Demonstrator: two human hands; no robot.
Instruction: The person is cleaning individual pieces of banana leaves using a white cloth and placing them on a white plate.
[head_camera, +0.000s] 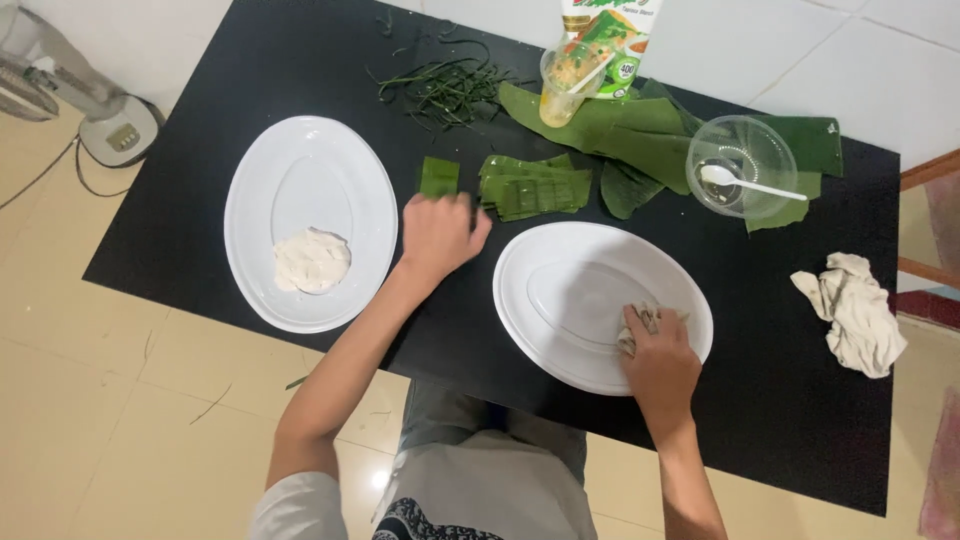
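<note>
left hand (440, 233): curled, resting on black bench (200, 230) by cut banana-leaf piece (439, 176), apparently empty | right hand (660, 362): gripping small cloth (640, 322) on empty oval plate (560, 290) | risk: hard wiping may slide plate off near edge

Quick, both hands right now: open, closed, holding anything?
Left hand: loosely curled on the black table, just below a small cut green leaf piece; a grip cannot be told.
Right hand: closed on a crumpled cloth, on the right white oval plate.

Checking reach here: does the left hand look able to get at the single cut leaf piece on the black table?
Probably yes. The left hand lies just below the single cut leaf piece, fingers at its lower edge, with nothing between them on the black table.
</note>
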